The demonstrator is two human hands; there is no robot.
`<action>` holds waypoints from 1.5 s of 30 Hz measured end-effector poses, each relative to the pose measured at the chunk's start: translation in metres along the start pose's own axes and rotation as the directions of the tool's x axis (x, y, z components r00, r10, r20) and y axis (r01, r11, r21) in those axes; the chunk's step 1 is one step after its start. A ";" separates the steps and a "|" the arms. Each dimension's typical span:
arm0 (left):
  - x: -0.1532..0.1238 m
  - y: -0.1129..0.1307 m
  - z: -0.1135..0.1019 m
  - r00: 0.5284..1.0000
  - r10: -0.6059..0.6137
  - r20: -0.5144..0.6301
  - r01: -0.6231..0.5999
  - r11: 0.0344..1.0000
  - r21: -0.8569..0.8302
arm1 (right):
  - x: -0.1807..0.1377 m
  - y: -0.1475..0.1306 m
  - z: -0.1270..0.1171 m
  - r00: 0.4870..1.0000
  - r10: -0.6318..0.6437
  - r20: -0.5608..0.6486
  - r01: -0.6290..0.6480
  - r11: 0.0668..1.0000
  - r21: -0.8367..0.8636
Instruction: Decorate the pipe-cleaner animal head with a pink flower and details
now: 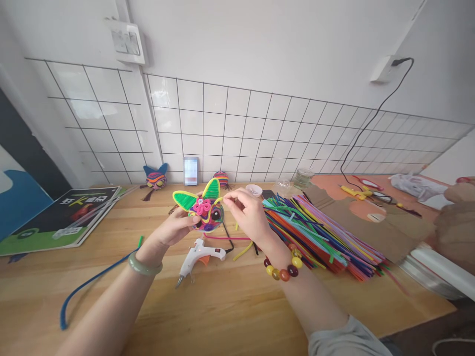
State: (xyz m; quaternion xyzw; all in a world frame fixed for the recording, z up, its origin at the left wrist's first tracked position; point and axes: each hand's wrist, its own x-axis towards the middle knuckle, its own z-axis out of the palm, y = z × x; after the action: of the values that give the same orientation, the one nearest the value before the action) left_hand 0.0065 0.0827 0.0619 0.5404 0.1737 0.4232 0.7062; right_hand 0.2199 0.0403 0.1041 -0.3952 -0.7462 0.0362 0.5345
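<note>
My left hand [175, 229] grips a pipe-cleaner animal face [205, 211] from below; it has green ears edged in yellow, a pink flower and dark eyes, and is held above the wooden table [230, 306]. At the face's right ear, the fingertips of my right hand [248, 213] pinch the yellow edging. A white glue gun [198, 255] lies on the table just below both hands. Loose pink, yellow and black pipe-cleaner pieces [237, 243] lie under my right hand.
A big pile of coloured pipe cleaners [319, 232] lies to the right. A blue pipe cleaner [92, 282] curls at the left, near a black and green book [63, 217]. Two finished faces [156, 179] and a phone [190, 170] stand by the tiled wall. Another person's arm [456, 232] is at far right.
</note>
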 end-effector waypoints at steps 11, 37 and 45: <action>0.000 0.003 0.003 1.000 0.012 -0.023 -0.012 1.000 -0.009 | 0.001 -0.002 -0.009 0.995 -0.072 0.071 0.081 0.988 -0.134; 0.004 0.001 0.002 0.999 0.029 -0.025 -0.030 0.999 -0.043 | -0.005 -0.001 0.004 0.987 -0.037 0.153 0.037 0.999 0.008; 0.003 -0.001 0.001 1.000 0.026 0.011 -0.025 1.000 -0.015 | -0.007 0.005 0.005 0.984 -0.078 0.163 0.097 0.989 -0.115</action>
State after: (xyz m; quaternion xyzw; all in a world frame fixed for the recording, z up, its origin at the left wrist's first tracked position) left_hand 0.0098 0.0842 0.0622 0.5396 0.1597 0.4304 0.7057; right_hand 0.2190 0.0411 0.0943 -0.3900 -0.8036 -0.0021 0.4496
